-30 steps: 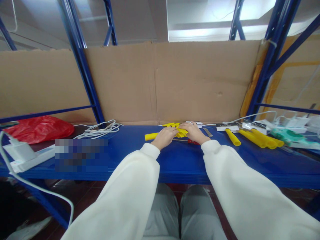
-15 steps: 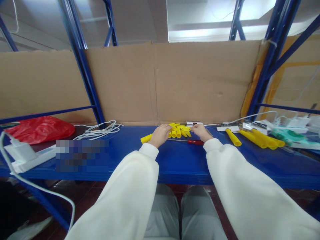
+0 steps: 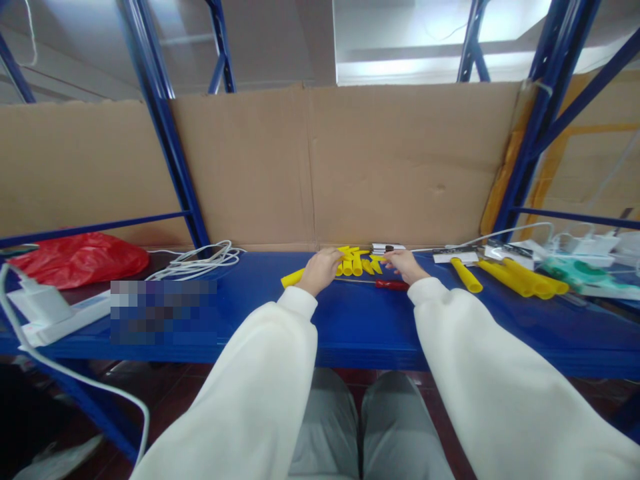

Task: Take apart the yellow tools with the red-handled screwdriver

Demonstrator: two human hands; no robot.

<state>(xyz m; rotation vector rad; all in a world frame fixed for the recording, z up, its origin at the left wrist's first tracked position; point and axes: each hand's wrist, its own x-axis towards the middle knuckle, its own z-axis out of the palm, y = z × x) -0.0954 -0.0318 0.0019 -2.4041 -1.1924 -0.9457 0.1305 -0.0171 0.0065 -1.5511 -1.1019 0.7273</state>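
Note:
Several yellow plastic tubes point(image 3: 347, 268) and smaller cut yellow pieces point(image 3: 368, 266) lie in a group on the blue tabletop. My left hand point(image 3: 323, 269) rests at the group's left side, fingers curved together against it; what they hold is hidden. From the right, my right hand point(image 3: 404, 264) reaches in, thumb and fingers closed on a small yellow piece point(image 3: 379, 258). A red-handled screwdriver point(image 3: 391, 285) lies just below that hand, its shaft pointing left. Another yellow tube point(image 3: 292, 278) sticks out left of my left hand.
More yellow tubes point(image 3: 523, 279) lie on the right, near a green-and-white object point(image 3: 575, 273). A red plastic bag point(image 3: 87, 257), white cable point(image 3: 210, 259) and power strip point(image 3: 80, 317) occupy the left. Behind stands a cardboard panel point(image 3: 400, 167) between blue posts point(image 3: 173, 133).
My right hand has shifted slightly right, with its fingers at the right end of the yellow group. My left hand has stayed in nearly the same place.

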